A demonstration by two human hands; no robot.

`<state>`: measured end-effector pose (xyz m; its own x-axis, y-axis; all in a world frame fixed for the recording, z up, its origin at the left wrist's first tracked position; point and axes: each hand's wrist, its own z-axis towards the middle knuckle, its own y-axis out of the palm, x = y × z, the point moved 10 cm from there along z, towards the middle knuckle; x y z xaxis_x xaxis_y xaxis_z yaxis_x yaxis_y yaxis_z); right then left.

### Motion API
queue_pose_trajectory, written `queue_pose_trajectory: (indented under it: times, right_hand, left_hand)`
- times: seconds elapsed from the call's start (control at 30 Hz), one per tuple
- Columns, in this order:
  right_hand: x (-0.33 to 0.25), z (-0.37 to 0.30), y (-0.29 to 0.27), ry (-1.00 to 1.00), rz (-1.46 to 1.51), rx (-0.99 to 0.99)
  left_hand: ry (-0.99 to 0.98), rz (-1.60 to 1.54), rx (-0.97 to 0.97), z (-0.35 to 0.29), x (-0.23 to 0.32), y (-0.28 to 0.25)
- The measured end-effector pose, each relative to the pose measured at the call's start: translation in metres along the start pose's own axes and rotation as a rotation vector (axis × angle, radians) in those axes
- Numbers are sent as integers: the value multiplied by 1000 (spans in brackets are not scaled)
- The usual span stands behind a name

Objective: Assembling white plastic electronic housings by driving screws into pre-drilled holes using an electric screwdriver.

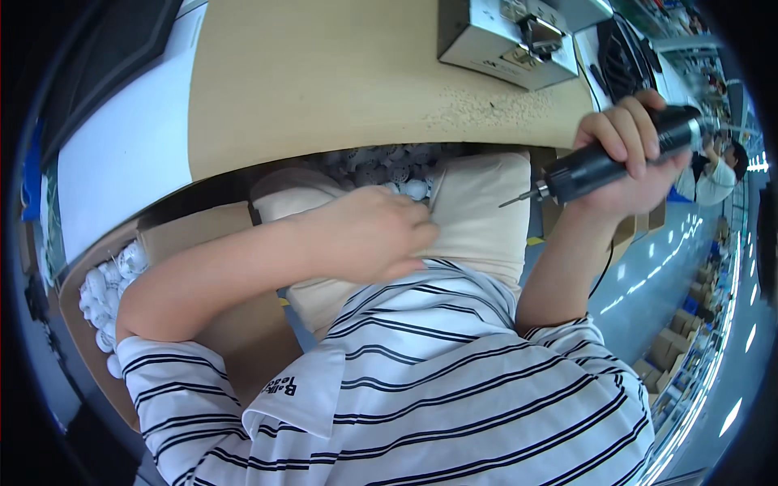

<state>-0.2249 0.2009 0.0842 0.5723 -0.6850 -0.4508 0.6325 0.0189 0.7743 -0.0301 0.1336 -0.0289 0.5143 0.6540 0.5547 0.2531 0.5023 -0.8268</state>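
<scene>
My right hand (620,154) is raised at the right, its fingers wrapped round a black electric screwdriver (579,172). The driver's thin bit (519,198) points left and slightly down, over my right thigh, touching nothing. Low over my lap is my left hand (381,235), back of the hand up and fingers curled in; whatever it may hold is hidden beneath it. Just beyond it, between my legs, lies a white round part (415,189) at the near side of a heap of similar white parts (377,166) under the table edge.
A tan-topped workbench (324,81) spans the front, with pale crumbs (486,109) scattered on it. A metal-fitted box-shaped machine (510,44) stands at its far right. At my left is a cardboard box (194,231) beside more white parts (105,292). Another person (717,178) is far right.
</scene>
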Motion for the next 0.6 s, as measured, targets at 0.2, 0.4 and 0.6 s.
queue_pose_trajectory:
  times: [0.2, 0.4, 0.6]
  right_hand:
    - [3, -3, -38, -80, 112, 95]
    - [19, 8, -96, -17, 1056, -233]
    - [8, 9, -106, -111, 309, 218]
  left_hand:
    - [-586, 92, -52, -72, -131, 71]
    - [-771, 25, -587, -58, -137, 35]
    - [-338, -600, -451, -1, -7, 6]
